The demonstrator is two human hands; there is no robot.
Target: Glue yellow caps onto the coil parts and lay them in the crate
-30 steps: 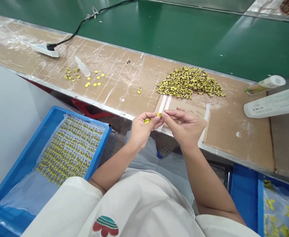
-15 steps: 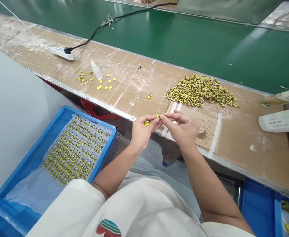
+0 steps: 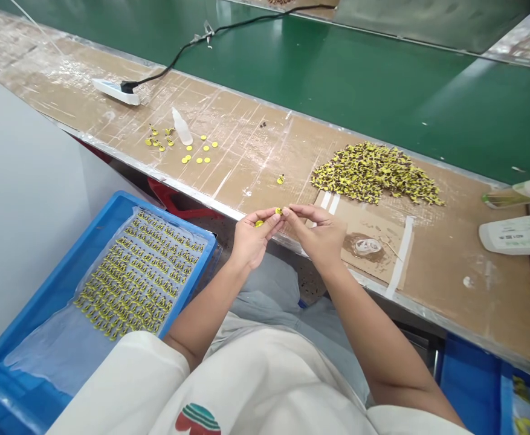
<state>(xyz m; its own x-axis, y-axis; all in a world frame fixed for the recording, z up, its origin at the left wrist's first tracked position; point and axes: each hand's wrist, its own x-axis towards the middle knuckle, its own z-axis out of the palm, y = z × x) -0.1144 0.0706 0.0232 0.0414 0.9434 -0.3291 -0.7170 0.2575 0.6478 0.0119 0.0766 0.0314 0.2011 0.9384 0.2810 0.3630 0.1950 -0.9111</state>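
Observation:
My left hand (image 3: 252,237) and my right hand (image 3: 321,235) meet over the near edge of the bench. Between their fingertips is a small yellow disc (image 3: 278,211), and a dark bit shows where the right fingers pinch at it. Another yellow disc (image 3: 258,223) is tucked in my left fingers. What exactly my right fingertips grip is too small to make out. A single small figure on a yellow disc (image 3: 280,179) stands on the bench just beyond. Farther back lies a heap of small yellow-and-brown pieces (image 3: 376,174).
A blue tray (image 3: 2,347) at lower left holds rows of small figures on a cloth. On the bench are loose yellow discs (image 3: 206,148), a small white squeeze bottle (image 3: 182,127), a power strip (image 3: 116,92), a white glue puddle (image 3: 367,246) on cardboard and a large white bottle (image 3: 516,235).
Both hands have shifted slightly left together, still pinching at the disc. More of the white puddle shows beside my right hand. The view has moved a little.

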